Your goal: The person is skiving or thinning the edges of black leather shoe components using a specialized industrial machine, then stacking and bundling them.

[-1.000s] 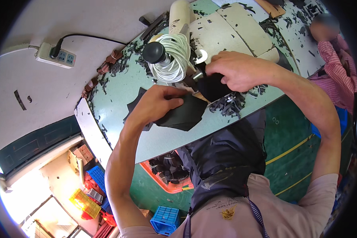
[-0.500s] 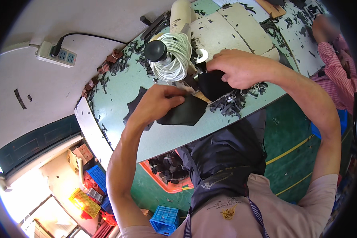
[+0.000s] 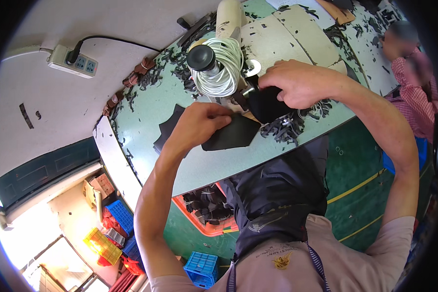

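My left hand (image 3: pixel 202 124) is closed, thumb and fingers pinching the upper edge of a flat black leather-like piece (image 3: pixel 232 135) over the table. Other black pieces (image 3: pixel 169 127) with pointed corners lie partly under that wrist. My right hand (image 3: pixel 297 86) has bent fingers closed at a second black piece (image 3: pixel 264 106), beside the working end of a small machine. This machine has a pale arm (image 3: pixel 228 22), a black round knob (image 3: pixel 201 58) and a coil of white cord (image 3: pixel 224 73) round its post. My right fingertips are partly hidden behind the hand.
Dark scraps (image 3: pixel 284 127) lie heaped at the table's near edge, with more along its back. A power strip (image 3: pixel 73 62) is on the wall. Below stand an orange crate (image 3: pixel 194 219) of dark pieces and a blue crate (image 3: pixel 201 267). Another person (image 3: pixel 413 82) sits at the right.
The view has shifted slightly. My left hand and its black piece have moved a little right and away from me, toward the machine. My right hand stays nearly in place.
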Action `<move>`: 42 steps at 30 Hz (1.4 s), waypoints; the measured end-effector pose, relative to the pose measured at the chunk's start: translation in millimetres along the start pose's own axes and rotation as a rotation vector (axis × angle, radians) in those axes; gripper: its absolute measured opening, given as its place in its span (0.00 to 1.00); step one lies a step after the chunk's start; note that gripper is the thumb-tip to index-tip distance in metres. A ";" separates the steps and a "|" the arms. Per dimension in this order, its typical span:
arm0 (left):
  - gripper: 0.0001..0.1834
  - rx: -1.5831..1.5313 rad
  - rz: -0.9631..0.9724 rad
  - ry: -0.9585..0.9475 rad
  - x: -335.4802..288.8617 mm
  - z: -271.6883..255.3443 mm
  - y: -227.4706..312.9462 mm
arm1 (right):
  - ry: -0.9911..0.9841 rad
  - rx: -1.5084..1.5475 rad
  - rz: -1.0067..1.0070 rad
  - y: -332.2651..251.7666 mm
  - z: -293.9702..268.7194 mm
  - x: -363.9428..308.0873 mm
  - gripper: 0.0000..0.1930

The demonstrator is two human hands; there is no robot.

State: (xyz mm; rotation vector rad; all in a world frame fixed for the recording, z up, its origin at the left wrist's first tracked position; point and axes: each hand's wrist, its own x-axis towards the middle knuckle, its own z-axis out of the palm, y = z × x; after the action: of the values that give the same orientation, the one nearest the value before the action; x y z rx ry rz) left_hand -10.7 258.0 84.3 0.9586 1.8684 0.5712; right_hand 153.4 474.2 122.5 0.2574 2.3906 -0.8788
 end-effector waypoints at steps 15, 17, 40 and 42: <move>0.15 -0.073 -0.177 0.172 4.9 0.1 -18.3 | -0.022 0.058 -0.048 8.2 0.2 -4.0 0.22; 0.12 -0.124 -0.283 0.347 -6.2 -19.4 -59.7 | -0.002 0.088 -0.097 15.0 -8.4 -20.8 0.25; 0.33 0.435 -0.133 0.431 -105.8 6.9 -231.2 | 0.741 0.466 -0.298 -133.5 222.8 154.5 0.21; 0.37 0.485 -0.022 0.414 -123.4 13.1 -235.7 | 0.944 0.261 -0.200 -138.9 228.0 192.5 0.23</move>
State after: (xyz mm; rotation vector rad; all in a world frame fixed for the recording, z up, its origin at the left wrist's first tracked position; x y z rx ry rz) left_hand -55.4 19.6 -25.7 1.1930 2.4550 0.3186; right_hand 48.6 218.1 -55.6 0.6615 3.1867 -1.3873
